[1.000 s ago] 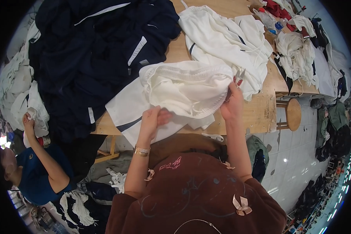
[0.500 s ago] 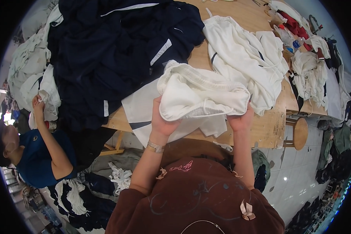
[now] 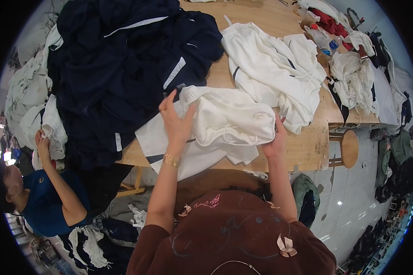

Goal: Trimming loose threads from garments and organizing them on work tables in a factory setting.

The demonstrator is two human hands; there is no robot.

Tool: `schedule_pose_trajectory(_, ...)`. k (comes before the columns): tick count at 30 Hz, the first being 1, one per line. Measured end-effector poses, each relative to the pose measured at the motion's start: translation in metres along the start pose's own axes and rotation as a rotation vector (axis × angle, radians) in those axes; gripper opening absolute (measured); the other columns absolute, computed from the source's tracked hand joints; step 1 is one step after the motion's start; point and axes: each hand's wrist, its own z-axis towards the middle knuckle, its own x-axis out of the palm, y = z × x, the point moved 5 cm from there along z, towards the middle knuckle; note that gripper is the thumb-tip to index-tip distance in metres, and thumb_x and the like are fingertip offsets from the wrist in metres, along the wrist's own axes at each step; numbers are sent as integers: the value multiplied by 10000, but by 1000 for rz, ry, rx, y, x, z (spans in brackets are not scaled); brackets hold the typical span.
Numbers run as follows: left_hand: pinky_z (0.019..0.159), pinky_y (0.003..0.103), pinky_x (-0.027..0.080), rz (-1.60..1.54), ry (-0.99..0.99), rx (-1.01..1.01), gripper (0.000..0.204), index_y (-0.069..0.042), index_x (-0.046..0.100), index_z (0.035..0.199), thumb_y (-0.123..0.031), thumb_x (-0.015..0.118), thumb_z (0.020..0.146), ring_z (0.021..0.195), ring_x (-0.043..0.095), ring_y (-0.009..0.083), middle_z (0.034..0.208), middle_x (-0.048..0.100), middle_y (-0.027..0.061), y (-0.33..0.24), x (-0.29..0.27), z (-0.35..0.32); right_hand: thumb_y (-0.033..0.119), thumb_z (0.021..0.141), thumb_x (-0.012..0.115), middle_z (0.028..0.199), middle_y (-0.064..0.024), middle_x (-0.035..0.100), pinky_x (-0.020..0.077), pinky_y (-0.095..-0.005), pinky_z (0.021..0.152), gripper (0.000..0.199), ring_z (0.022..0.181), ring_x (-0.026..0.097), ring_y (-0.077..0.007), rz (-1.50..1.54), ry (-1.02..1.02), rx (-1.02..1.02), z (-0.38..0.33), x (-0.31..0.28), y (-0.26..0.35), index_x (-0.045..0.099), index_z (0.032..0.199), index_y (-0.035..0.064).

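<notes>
White trousers (image 3: 234, 117) with a gathered waistband lie over the table's front edge, a dark stripe on one leg. My right hand (image 3: 276, 141) grips the right end of the waistband, its fingers partly hidden behind the cloth. At the other end, my left hand (image 3: 176, 121) is open, thumb and fingers spread beside the waistband's left side. Just beyond, a second pair of white trousers (image 3: 275, 68) is heaped on the table.
A big pile of navy garments (image 3: 124, 73) covers the wooden table's (image 3: 305, 153) left part. At the left a co-worker (image 3: 55, 197) handles a white garment. A round wooden stool (image 3: 350, 149) stands right of the table. More clothes (image 3: 351, 75) lie at the far right.
My left hand has let go of the waistband's left end and spread its fingers. The waistband has sunk and narrowed; my right hand keeps its hold. The whole view has shifted slightly.
</notes>
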Motion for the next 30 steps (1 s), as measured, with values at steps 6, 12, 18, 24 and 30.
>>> schedule_pose_trajectory(6, 692, 328, 473, 278, 393, 106, 272, -97, 655, 979, -296, 634, 795, 744, 598, 239, 897, 625, 119, -8, 39, 42, 236, 935, 419, 1113, -103, 587, 423, -360, 911, 341, 1024, 560, -228, -34, 83, 1, -7, 0, 5, 506, 1162, -2)
schedule_pose_trajectory(12, 765, 350, 488, -960, 926, -792, 349, 15, 603, 1010, -300, 508, 892, 846, 618, 252, 972, 637, 130, 21, 46, 43, 308, 924, 450, 1063, -111, 608, 468, -382, 860, 360, 950, 594, -238, -20, 34, -57, 13, -37, 33, 544, 1101, 9)
schedule_pose_trajectory(18, 893, 350, 463, -1773, 1015, -1036, 374, 50, 559, 1063, -276, 416, 950, 977, 594, 239, 1059, 613, 139, -3, 22, 38, 304, 924, 442, 1062, -118, 608, 473, -406, 854, 338, 951, 592, -257, 69, 125, -57, 28, -49, 34, 552, 1076, 22)
schedule_pose_trajectory(24, 893, 341, 461, -1793, 868, -978, 344, 47, 546, 1091, -248, 464, 934, 992, 588, 225, 1079, 607, 129, -6, 10, 47, 294, 929, 441, 1082, -94, 604, 477, -416, 856, 315, 979, 588, -246, 54, 92, 6, 19, -28, 34, 548, 1097, 50)
schedule_pose_trajectory(30, 818, 307, 481, -874, 713, -447, 236, -33, 581, 1075, -174, 527, 893, 877, 608, 165, 994, 633, 77, -2, 11, 45, 271, 934, 445, 1153, -101, 567, 441, -424, 909, 333, 1046, 552, -250, 21, 140, -11, 9, -10, 45, 506, 1166, 40)
